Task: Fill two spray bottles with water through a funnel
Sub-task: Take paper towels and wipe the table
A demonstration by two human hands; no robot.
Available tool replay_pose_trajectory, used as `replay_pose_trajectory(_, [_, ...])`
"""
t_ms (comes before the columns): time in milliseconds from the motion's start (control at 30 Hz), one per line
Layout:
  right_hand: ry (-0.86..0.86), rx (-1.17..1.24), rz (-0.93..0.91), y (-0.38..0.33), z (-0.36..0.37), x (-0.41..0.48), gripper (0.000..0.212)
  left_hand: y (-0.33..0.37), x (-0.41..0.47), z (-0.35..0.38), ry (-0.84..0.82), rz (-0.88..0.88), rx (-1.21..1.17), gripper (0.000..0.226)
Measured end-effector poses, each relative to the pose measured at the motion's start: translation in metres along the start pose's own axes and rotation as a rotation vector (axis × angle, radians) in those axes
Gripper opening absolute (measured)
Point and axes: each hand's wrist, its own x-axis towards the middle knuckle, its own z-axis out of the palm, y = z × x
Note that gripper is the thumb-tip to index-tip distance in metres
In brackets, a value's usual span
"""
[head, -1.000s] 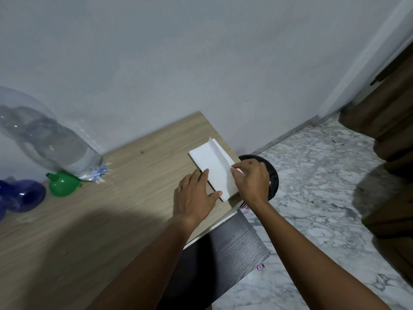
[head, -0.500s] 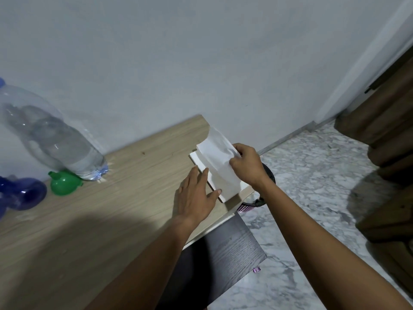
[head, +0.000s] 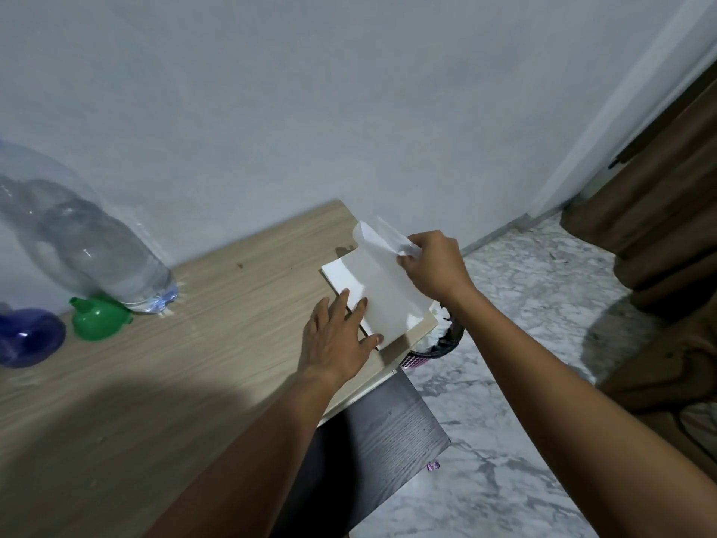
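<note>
A green funnel (head: 101, 318) lies on its side on the wooden table (head: 163, 382) at the far left, beside a large clear water bottle (head: 77, 242). A blue spray bottle (head: 29, 337) shows at the left edge, partly cut off. Near the table's right corner sits a stack of white tissues (head: 382, 293). My left hand (head: 339, 339) lies flat with fingers spread, pressing down on the stack's near edge. My right hand (head: 434, 266) pinches the top tissue (head: 382, 236) and holds it lifted off the stack.
A waste basket with a black liner (head: 438, 343) stands on the marble floor just past the table's right corner. A dark panel (head: 372, 456) sits under the table edge. A brown curtain (head: 659, 227) hangs at the right.
My right hand has lifted the top tissue up and away from the stack, moving toward the wall. My left hand has stayed pressed on the stack.
</note>
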Motion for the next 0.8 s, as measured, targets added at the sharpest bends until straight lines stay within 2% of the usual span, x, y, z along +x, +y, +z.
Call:
replay_pose_trajectory(167, [0.122, -0.024, -0.088, -0.024, -0.03, -0.004, 0.047, 0.002, -0.001, -0.009, -0.054, -0.008, -0.005, 0.074])
replay_pose_trajectory(267, [0.177, -0.037, -0.163, -0.044, -0.044, -0.011, 0.051, 0.001, -0.004, -0.015, -0.066, 0.008, -0.034, 0.072])
replay_pose_trajectory(400, [0.245, -0.061, -0.172, -0.064, -0.052, -0.018, 0.039, -0.009, -0.013, -0.023, -0.036, -0.02, -0.122, 0.054])
replay_pose_trajectory(533, [0.285, -0.099, -0.216, -0.076, -0.047, -0.024, 0.031, -0.035, -0.028, -0.038, 0.126, -0.064, -0.069, 0.025])
replay_pose_trajectory(600, [0.267, -0.108, -0.223, -0.08, -0.039, -0.027, 0.031, -0.045, -0.039, -0.048, 0.198, -0.097, -0.101, 0.017])
replay_pose_trajectory(700, [0.218, -0.111, -0.219, -0.087, -0.022, -0.032, 0.028, -0.04, -0.051, -0.067, 0.195, -0.141, -0.263, 0.019])
replay_pose_trajectory(800, [0.179, -0.11, -0.195, -0.087, -0.011, -0.035, 0.027, -0.027, -0.051, -0.072, 0.147, -0.117, -0.332, 0.037])
